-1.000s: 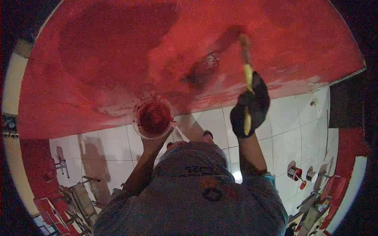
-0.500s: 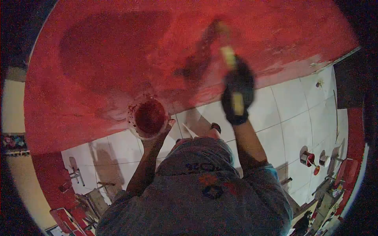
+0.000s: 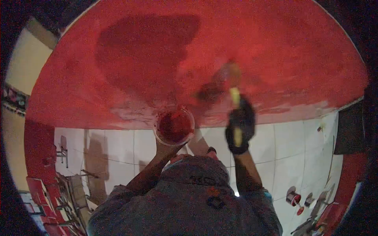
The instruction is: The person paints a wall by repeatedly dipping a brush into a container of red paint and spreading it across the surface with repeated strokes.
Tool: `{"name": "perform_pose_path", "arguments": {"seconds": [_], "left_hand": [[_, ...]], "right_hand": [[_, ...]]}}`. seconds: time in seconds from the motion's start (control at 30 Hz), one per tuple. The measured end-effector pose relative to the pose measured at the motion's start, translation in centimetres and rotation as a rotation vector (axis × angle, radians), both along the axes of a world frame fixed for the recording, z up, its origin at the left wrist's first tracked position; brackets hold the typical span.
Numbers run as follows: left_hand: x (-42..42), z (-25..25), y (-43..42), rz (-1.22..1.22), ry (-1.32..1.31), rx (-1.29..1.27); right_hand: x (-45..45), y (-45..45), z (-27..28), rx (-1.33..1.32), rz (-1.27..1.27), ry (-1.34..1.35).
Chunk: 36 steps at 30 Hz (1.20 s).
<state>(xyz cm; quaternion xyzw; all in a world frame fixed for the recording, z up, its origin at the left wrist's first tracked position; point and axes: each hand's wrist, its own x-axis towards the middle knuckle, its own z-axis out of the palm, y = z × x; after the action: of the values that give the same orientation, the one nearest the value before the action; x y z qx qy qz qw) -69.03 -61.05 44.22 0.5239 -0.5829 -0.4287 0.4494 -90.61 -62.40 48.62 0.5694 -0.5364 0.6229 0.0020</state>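
My right hand (image 3: pixel 240 128), in a black glove, is closed around the yellow handle of a paintbrush (image 3: pixel 235 94). The brush head points at the red wall (image 3: pixel 275 51); it is blurred, and I cannot tell whether it touches the surface. My bare left hand (image 3: pixel 170 149) holds a round tub of red paint (image 3: pixel 176 126) from below, close to the lower part of the wall. Most of the left fingers are hidden by the tub. Red splashes mark the tub's rim and inner side.
White floor tiles (image 3: pixel 260 149) meet the wall's base. A paint can (image 3: pixel 293 198) and a smaller pale container stand on the floor at the right. Chairs and furniture (image 3: pixel 73 188) crowd the lower left, while a dark panel (image 3: pixel 349 131) borders the right side.
In the picture, the brush, my right hand and the tub sit lower than before. The tub has shifted right. The camera view has also turned, levelling the wall's base.
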Motion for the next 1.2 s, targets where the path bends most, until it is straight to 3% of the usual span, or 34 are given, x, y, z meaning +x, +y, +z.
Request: {"name": "perform_pose_path", "arguments": {"seconds": [0.07,0.13,0.23,0.27,0.3,0.33,0.4,0.47,0.5,0.57,0.67,0.77,0.8,0.87,0.9,0.97,1.07,1.13,1.2], "left_hand": [[-1.4,3.7,0.5,0.086,0.027,0.0],[-0.5,3.2,0.3,0.068,0.059,-0.031],[-0.6,4.2,0.4,0.066,0.027,-0.154],[-0.7,4.6,0.2,0.076,-0.04,-0.258],[-0.6,3.8,0.1,0.103,-0.032,-0.236],[-0.3,2.5,0.0,0.046,0.097,-0.136],[0.1,1.8,0.1,0.013,0.242,-0.017],[0.4,3.6,0.4,0.035,0.023,-0.102],[0.6,3.4,0.4,0.044,0.035,-0.089],[0.5,3.1,0.3,-0.059,0.372,-0.047],[1.0,3.9,0.3,-0.161,0.624,0.048],[0.5,3.6,0.4,-0.006,0.791,0.188],[0.5,4.1,0.5,-0.003,0.797,0.19],[0.7,5.3,0.4,-0.102,0.43,-0.227],[0.8,4.9,0.4,-0.1,0.437,-0.222],[0.8,3.0,0.4,0.026,0.832,0.146],[0.9,1.3,-0.2,0.072,0.986,0.173],[1.0,1.1,0.0,0.038,0.834,0.11],[1.8,2.1,0.4,0.006,0.682,0.046]], "right_hand": [[1.4,0.6,-1.3,0.162,0.175,0.038],[1.5,1.1,0.0,0.031,0.367,0.045],[1.4,2.4,3.2,0.313,0.292,-0.008],[0.5,3.3,4.0,0.117,0.176,0.179],[0.4,3.5,6.4,0.071,0.225,0.122],[0.5,3.8,8.9,0.091,-0.021,0.435],[2.0,3.8,11.3,0.049,0.292,-0.166],[3.4,3.6,12.4,0.152,0.344,-0.093],[4.2,3.5,12.9,0.23,0.377,-0.03],[5.4,3.2,13.7,0.377,0.435,0.099],[7.4,2.6,14.3,0.502,0.487,0.162],[8.3,1.8,14.0,0.562,0.529,0.194],[8.4,1.6,13.9,0.511,0.54,0.184],[8.8,1.2,13.5,0.469,0.55,0.177],[9.1,0.8,13.3,0.392,0.56,0.218],[10.1,0.7,13.7,0.32,0.568,0.264],[11.1,0.5,14.6,0.49,0.47,0.435],[10.8,0.4,13.8,0.506,0.532,0.228],[10.8,0.3,13.8,0.484,0.509,0.303]]}}
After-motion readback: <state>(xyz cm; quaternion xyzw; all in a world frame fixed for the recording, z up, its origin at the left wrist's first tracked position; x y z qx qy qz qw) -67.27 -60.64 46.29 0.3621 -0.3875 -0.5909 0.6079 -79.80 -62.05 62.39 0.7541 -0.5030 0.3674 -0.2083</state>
